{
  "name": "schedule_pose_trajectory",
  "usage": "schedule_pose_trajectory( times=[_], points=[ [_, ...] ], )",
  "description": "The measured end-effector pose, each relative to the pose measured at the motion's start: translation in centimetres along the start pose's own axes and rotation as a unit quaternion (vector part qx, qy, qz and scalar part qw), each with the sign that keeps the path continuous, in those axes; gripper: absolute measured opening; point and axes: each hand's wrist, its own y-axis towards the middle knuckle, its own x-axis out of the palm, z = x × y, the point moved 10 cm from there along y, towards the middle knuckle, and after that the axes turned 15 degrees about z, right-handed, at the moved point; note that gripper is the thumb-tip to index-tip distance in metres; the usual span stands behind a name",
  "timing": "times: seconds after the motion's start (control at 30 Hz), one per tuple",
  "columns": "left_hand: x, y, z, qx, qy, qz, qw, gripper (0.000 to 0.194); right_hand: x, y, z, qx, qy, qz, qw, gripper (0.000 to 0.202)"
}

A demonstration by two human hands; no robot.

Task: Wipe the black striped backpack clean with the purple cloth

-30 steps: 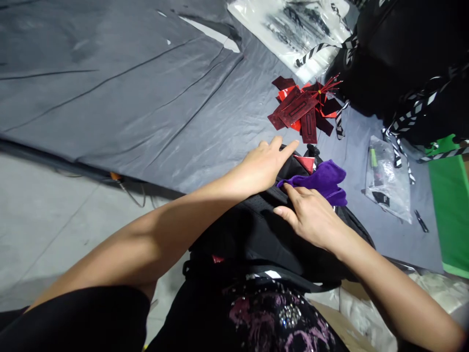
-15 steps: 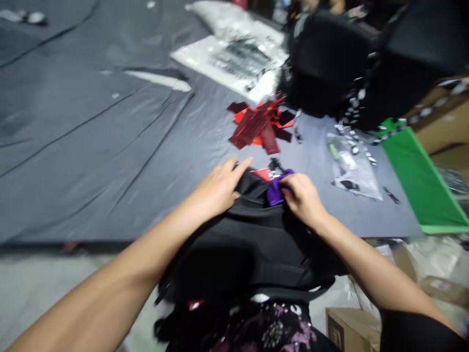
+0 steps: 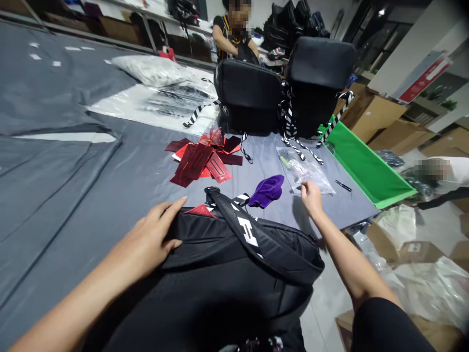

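A black backpack [image 3: 227, 274] stands upright against me, with a black strap [image 3: 242, 225] bearing a white mark across its top. My left hand [image 3: 146, 242] grips its upper left edge, thumb on the near side and fingers beyond. A red piece [image 3: 201, 210] sticks out by the top opening. On the table behind the bag lies a crumpled purple cloth [image 3: 267, 191]. To the right of the cloth, my right hand [image 3: 311, 198] has curled fingers at the near edge of a clear plastic bag [image 3: 306, 168]; whether they pinch anything is hidden.
Red packets [image 3: 201, 161] lie in a pile on the grey table cover [image 3: 135, 171]. Two black bags [image 3: 251, 95] with striped straps stand behind. A green bin [image 3: 366, 161] and a small dark tool [image 3: 343, 186] are at right, cartons beyond. A co-worker [image 3: 232, 36] stands at the back.
My right hand has let go of the purple cloth and moved right to the plastic bag. The cloth now lies on the table. My left hand stays on the backpack; the view has tilted up.
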Motion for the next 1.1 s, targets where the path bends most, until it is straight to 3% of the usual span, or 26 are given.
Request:
schedule_pose_trajectory(
  times=[0.1,0.2,0.33,0.53,0.8,0.97,1.1],
  points=[
    [0.1,0.1,0.1,-0.011,0.003,-0.008,1.0,0.068,2.9,0.0,5.0,0.037,-0.061,-0.048,0.996,0.035],
    [0.0,0.1,0.3,-0.019,-0.001,-0.02,1.0,0.07,5.9,0.5,6.7,0.031,-0.099,-0.095,0.99,0.034],
    [-0.2,0.1,0.6,-0.022,-0.005,-0.028,0.999,0.075,8.4,0.7,6.3,-0.01,-0.135,-0.147,0.98,0.038],
    [-0.4,0.1,0.2,-0.037,0.002,-0.001,0.999,0.066,8.9,0.1,5.4,-0.078,-0.157,-0.166,0.97,0.04],
    [-0.1,0.1,0.3,-0.022,0.008,-0.001,1.0,0.065,10.0,1.0,6.7,-0.05,-0.179,-0.171,0.968,0.058],
    [-0.2,0.2,0.0,-0.033,0.017,0.006,0.999,0.064,10.8,1.6,5.0,-0.102,-0.164,-0.194,0.962,0.041],
    [0.1,-0.1,-0.4,-0.005,0.01,0.004,1.0,0.071,10.0,1.1,3.2,-0.117,-0.16,-0.178,0.964,0.034]
  ],
)
